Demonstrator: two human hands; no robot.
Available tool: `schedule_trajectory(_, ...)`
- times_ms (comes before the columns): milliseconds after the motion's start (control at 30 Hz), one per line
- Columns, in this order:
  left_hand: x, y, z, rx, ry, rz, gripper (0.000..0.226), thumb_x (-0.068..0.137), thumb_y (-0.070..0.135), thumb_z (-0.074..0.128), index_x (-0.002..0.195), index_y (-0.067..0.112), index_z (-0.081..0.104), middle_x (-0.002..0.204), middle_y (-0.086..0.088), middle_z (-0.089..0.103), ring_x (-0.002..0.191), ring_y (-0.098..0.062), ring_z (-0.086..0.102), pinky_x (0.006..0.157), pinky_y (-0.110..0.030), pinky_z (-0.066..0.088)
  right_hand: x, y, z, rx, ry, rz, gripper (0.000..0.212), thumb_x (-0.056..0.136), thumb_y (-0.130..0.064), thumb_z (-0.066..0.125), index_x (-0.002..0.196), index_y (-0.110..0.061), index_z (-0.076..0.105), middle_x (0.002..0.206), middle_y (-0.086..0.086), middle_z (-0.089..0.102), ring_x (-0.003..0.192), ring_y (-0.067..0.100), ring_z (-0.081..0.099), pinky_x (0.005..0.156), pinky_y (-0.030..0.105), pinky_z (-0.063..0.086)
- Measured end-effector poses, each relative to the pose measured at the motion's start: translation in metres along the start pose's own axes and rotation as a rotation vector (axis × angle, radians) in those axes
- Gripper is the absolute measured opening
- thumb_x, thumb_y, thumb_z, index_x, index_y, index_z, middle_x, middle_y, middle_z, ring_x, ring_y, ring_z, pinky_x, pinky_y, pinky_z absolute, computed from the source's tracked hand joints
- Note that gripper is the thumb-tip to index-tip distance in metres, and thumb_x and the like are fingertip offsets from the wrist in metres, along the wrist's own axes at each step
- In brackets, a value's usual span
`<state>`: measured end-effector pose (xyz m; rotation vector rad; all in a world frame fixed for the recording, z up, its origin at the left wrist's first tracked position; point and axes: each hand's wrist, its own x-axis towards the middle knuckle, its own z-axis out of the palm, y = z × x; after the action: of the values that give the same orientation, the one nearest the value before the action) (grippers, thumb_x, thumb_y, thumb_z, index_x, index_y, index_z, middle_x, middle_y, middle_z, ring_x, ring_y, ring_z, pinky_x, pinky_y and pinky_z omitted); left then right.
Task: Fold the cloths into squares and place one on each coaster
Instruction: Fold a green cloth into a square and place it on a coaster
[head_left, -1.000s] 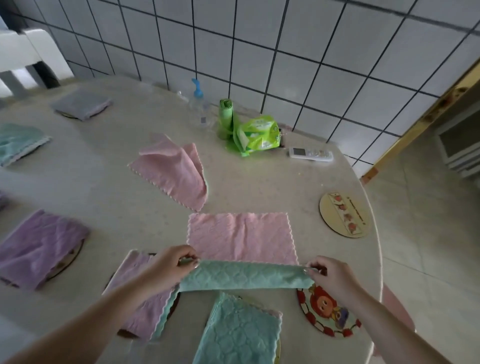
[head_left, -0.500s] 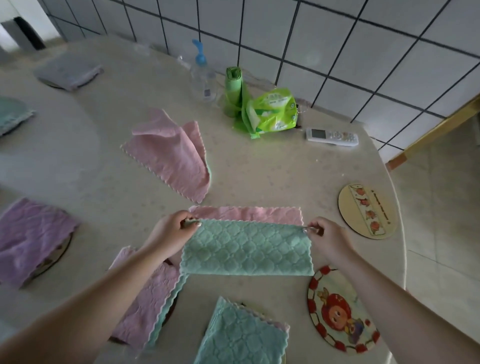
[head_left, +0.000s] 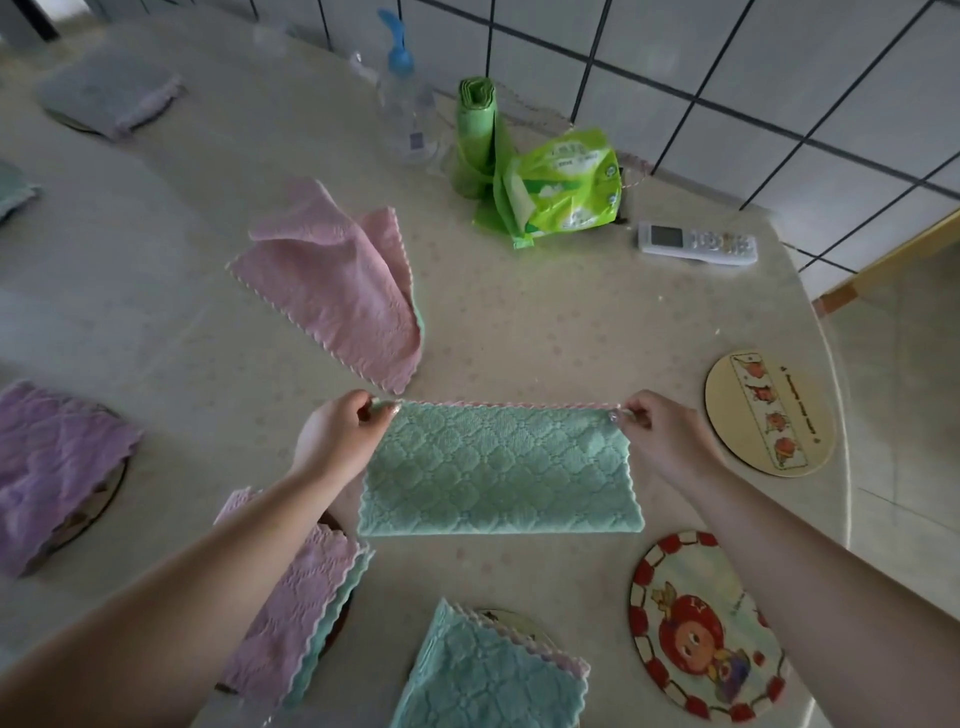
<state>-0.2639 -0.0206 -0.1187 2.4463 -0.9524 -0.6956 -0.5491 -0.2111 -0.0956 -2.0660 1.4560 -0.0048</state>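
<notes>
Green cloth (head_left: 498, 470), folded in half since a second earlier, lying on the bench (head_left: 545, 322), far corners pinched by left hand (head_left: 340, 441) and right hand (head_left: 660, 434); second fold likely due.

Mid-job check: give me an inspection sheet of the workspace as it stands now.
Surface: round speckled table.
Job's things: green cloth folded in half; pink cloth loose; cartoon coaster and peach coaster bare.
Clutter: spray bottle, green bag roll, wipes pack, remote.
Grippers: left hand and right hand pinch the cloth's far corners.
Cables: nothing seen.
Surroundings: tiled wall.
</notes>
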Motion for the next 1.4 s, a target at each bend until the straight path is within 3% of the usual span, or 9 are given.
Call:
schedule_trajectory(400, 0.010, -0.003, 0.005, 0.026, 0.045, -0.005, 0.043, 0.089, 0.044, 0.053, 0.064, 0.010, 0.048, 0.050, -0.002, 0.048, 0.045, -0.018, 0.043, 0.044, -0.025, 0.030, 0.017, -0.005, 0.002, -0.114, 0.024, 0.057, 0.021, 0.089, -0.042, 0.054, 0.082, -0.023, 0.059, 0.068, -0.008, 0.063, 0.062, 0.015, 0.058, 0.054, 0.027, 0.043)
schedule_trajectory(533, 0.006, -0.001, -0.001, -0.120, 0.038, -0.098, 0.026, 0.090, 0.043, 0.051, 0.087, 0.018, 0.058, 0.077, 0.004, 0.063, 0.066, -0.013, 0.058, 0.056, -0.025, 0.043, 0.013, -0.012, 0.000, -0.100, 0.172, 0.099, 0.025, 0.091, -0.042, 0.051, 0.105, -0.021, 0.054, 0.091, -0.009, 0.063, 0.073, 0.013, 0.058, 0.052, 0.022, 0.038)
schedule_trajectory(633, -0.009, -0.005, 0.001, -0.179, 0.220, -0.125, 0.030, 0.090, 0.037, 0.054, 0.112, 0.018, 0.055, 0.109, 0.005, 0.054, 0.083, -0.011, 0.055, 0.076, -0.028, 0.043, 0.000, -0.021, 0.003, -0.006, 0.280, 0.022, 0.032, 0.091, -0.033, 0.052, 0.118, -0.015, 0.053, 0.112, 0.001, 0.059, 0.099, 0.017, 0.056, 0.069, 0.027, 0.044)
schedule_trajectory(733, -0.035, -0.001, 0.017, 0.004, 0.272, 0.206, 0.029, 0.088, 0.028, 0.053, 0.113, 0.015, 0.058, 0.118, 0.001, 0.054, 0.104, -0.017, 0.053, 0.092, -0.030, 0.037, -0.025, -0.038, 0.031, -0.085, 0.193, -0.224, 0.038, 0.089, -0.030, 0.049, 0.123, -0.013, 0.053, 0.129, 0.003, 0.053, 0.119, 0.018, 0.047, 0.097, 0.034, 0.043)
schedule_trajectory(833, -0.056, 0.018, 0.042, 0.170, 0.114, 0.511, 0.035, 0.088, 0.033, 0.044, 0.119, 0.024, 0.058, 0.125, 0.007, 0.053, 0.116, -0.013, 0.045, 0.099, -0.035, 0.033, -0.047, -0.049, 0.068, -0.277, 0.032, -0.343, 0.053, 0.091, -0.038, 0.039, 0.140, -0.020, 0.036, 0.151, -0.001, 0.028, 0.140, 0.018, 0.022, 0.115, 0.039, 0.013)
schedule_trajectory(900, -0.060, 0.027, 0.059, 0.235, 0.047, 0.619, 0.039, 0.090, 0.034, 0.041, 0.124, 0.023, 0.056, 0.130, 0.005, 0.052, 0.121, -0.014, 0.041, 0.101, -0.039, 0.037, -0.054, -0.049, 0.089, -0.331, -0.016, -0.377, 0.054, 0.094, -0.034, 0.040, 0.144, -0.020, 0.028, 0.156, 0.002, 0.017, 0.144, 0.020, 0.011, 0.116, 0.044, 0.005)
schedule_trajectory(1000, -0.055, 0.029, 0.075, 0.299, 0.016, 0.655, 0.045, 0.093, 0.033, 0.037, 0.132, 0.013, 0.051, 0.140, -0.003, 0.047, 0.135, -0.018, 0.034, 0.109, -0.042, 0.027, -0.054, -0.048, 0.104, -0.426, 0.006, -0.416, 0.049, 0.093, -0.035, 0.039, 0.139, -0.018, 0.038, 0.152, 0.007, 0.030, 0.141, 0.023, 0.023, 0.113, 0.053, 0.021)
schedule_trajectory(1067, -0.053, 0.025, 0.081, 0.405, -0.005, 0.660, 0.048, 0.095, 0.034, 0.035, 0.136, 0.012, 0.046, 0.145, -0.004, 0.040, 0.140, -0.018, 0.026, 0.112, -0.044, 0.021, -0.051, -0.043, 0.104, -0.478, -0.004, -0.396, 0.055, 0.093, -0.045, 0.027, 0.140, -0.019, 0.037, 0.151, 0.007, 0.032, 0.140, 0.024, 0.027, 0.115, 0.051, 0.018)
schedule_trajectory(1400, -0.043, 0.011, 0.059, 0.579, -0.055, 0.492, 0.073, 0.087, 0.064, 0.023, 0.147, 0.021, 0.021, 0.155, -0.002, 0.017, 0.144, -0.025, 0.008, 0.114, -0.043, -0.004, -0.049, 0.000, 0.084, -0.574, 0.003, -0.285, 0.073, 0.089, -0.067, 0.009, 0.148, -0.025, 0.008, 0.157, 0.007, 0.009, 0.144, 0.023, 0.006, 0.114, 0.048, 0.000)
